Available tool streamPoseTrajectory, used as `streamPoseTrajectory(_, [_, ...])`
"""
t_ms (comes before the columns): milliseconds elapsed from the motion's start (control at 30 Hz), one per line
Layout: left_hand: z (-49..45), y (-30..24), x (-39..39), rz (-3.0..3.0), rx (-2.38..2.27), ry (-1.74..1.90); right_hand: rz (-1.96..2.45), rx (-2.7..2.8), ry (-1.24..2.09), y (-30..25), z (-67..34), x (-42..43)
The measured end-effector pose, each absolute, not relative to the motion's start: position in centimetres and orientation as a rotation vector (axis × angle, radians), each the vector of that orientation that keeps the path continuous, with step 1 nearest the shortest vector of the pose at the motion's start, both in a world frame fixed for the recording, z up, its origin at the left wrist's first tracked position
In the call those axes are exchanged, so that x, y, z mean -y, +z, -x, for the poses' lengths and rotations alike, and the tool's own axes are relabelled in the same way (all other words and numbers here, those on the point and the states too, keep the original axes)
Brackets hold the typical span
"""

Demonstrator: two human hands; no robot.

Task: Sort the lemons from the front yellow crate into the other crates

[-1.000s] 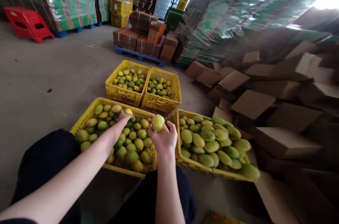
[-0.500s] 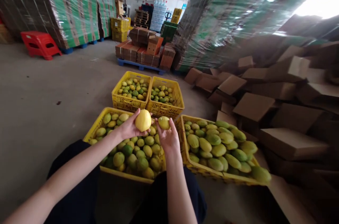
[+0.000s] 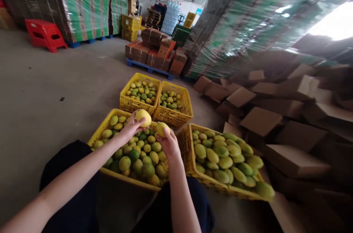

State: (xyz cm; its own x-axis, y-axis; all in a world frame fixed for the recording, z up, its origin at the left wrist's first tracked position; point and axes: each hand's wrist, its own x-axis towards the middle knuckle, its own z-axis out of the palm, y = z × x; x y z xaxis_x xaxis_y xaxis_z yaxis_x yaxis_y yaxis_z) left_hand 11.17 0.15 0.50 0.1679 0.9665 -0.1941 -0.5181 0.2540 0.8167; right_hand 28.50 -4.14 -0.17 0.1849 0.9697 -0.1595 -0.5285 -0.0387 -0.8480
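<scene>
My left hand (image 3: 133, 127) is closed on a large, pale yellow lemon (image 3: 143, 117). A smaller yellow lemon (image 3: 162, 129) sits in the fingers of my right hand (image 3: 170, 145), close beside the first but apart from it. Both hands are above the far side of a yellow plastic crate (image 3: 95, 134), which is filled with green and yellow lemons (image 3: 138, 167). To the right, another yellow crate (image 3: 190, 148) is heaped with longer, green-yellow fruit (image 3: 226, 162) whose kind I cannot tell.
Two more yellow crates (image 3: 125, 105) (image 3: 176, 115) of lemons stand just beyond. Cardboard boxes (image 3: 298, 161) lie piled on the right. A blue pallet (image 3: 149, 68) carries bundled cartons behind. A red stool (image 3: 45, 35) stands at far left, near wrapped stacks (image 3: 88, 5).
Both hands, still holding the lemons, have shifted left in view. My right hand has turned so that its lemon tilts leftward, and the camera view has moved slightly.
</scene>
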Motion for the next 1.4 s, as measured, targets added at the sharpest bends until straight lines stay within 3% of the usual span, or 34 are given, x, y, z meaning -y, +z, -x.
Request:
streamPoseTrajectory(267, [-9.8, 0.6, 1.6, -1.411, -0.959, 1.436, 1.192, 0.981, 0.832, 0.3, -28.4, 5.6])
streamPoseTrajectory(600, [-6.6, -0.5, 2.6, -1.923, -1.121, 1.728, 1.105, 1.048, 0.719, 1.2, -26.4, 5.7])
streamPoseTrajectory(733, [-6.2, -0.4, 3.4, -2.006, -1.124, 1.616, 1.097, 1.219, 0.675, 0.4, -24.8, 5.9])
streamPoseTrajectory(933, [-6.6, 2.1, 3.9, -1.623, -0.952, 1.465, 1.093, 1.172, 0.715, 0.6, -24.8, 6.4])
streamPoseTrajectory(1200, [-8.9, 2.7, 1.4, -0.403, -0.727, 1.015, 0.950, 0.838, 1.147, 1.6, -25.1, 6.1])
streamPoseTrajectory(1400, [-10.8, 2.8, 0.8, -0.195, -0.645, 0.864, 0.836, 0.565, 1.349, 1.4, -25.7, 5.3])
